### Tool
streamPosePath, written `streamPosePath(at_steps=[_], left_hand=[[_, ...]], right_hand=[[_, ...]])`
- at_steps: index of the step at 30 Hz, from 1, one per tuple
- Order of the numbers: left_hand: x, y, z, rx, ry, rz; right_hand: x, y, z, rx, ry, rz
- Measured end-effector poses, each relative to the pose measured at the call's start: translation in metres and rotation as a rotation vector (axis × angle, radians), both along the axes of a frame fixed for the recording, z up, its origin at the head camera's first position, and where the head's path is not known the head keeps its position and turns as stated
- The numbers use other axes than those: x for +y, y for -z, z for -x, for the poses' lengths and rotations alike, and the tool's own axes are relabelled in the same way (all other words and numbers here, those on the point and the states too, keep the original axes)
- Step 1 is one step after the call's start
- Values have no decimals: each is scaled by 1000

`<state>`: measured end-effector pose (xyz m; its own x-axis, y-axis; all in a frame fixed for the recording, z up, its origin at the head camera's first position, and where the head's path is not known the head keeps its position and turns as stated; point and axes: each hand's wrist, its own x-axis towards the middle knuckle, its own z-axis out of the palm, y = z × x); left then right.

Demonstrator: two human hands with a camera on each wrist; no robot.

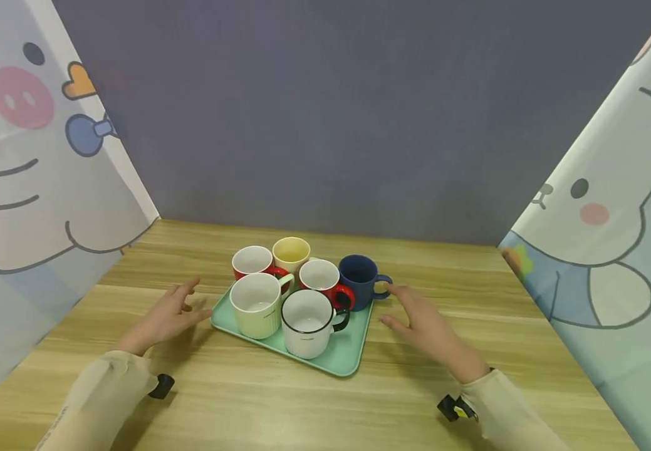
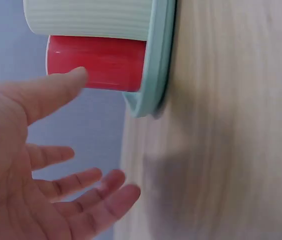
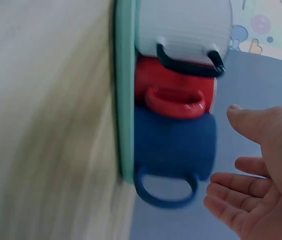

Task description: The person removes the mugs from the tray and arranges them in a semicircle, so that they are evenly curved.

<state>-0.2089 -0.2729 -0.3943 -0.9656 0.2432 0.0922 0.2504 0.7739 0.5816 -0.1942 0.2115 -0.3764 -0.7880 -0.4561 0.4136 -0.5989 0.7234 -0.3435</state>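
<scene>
A mint-green tray (image 1: 341, 360) on the table bears several mugs, all upright. At its front stand a cream ribbed mug (image 1: 257, 313) and a white mug (image 1: 305, 338) with a black rim and handle. Behind them are two red mugs with white insides, a yellow mug (image 1: 291, 252) and a dark blue mug (image 1: 356, 285) at the right. My left hand (image 1: 167, 316) hovers off the tray's left side, fingers loosely spread, holding nothing. On the other side, my right hand (image 1: 429, 326) has its fingers extended near the blue mug's handle (image 3: 168, 200), also holding nothing.
The wood-grain table (image 1: 235, 407) ends at a plain grey panel (image 1: 325, 125) behind the tray. Cartoon-printed cloths (image 1: 596, 269) stand at the left and right sides. A small black device (image 1: 161, 386) is on each wrist.
</scene>
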Motion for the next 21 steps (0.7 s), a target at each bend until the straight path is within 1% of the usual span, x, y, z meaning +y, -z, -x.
streamPosePath(at_steps=[1, 2, 3, 5, 6, 8, 9, 11, 14, 17, 21], left_hand=[[-1, 2, 1, -20, 4, -15], [-2, 4, 2, -62, 7, -53], [-3, 7, 4, -104, 12, -97], [-6, 12, 7, -208, 32, -214], [-7, 15, 9, -260, 46, -276], [-10, 22, 15, -340, 72, -391], [-11, 25, 18, -367, 89, -425], [-13, 30, 24, -412, 124, -471], [-14, 35, 30, -463, 161, -511], [-16, 38, 32, -506, 164, -553], [-19, 41, 32, -526, 155, -602]], right_hand=[[-2, 2, 1, 10, -22, 15], [-5, 3, 2, 14, -44, 30], [-8, 6, 3, 16, -71, 47], [-15, 10, 5, -8, -121, 96], [-18, 11, 5, -38, -141, 121], [-25, 14, 6, -92, -176, 166], [-28, 16, 6, -124, -188, 186], [-34, 19, 6, -177, -205, 215], [-41, 23, 6, -248, -225, 254], [-48, 25, 7, -317, -227, 307], [-53, 28, 9, -388, -201, 382]])
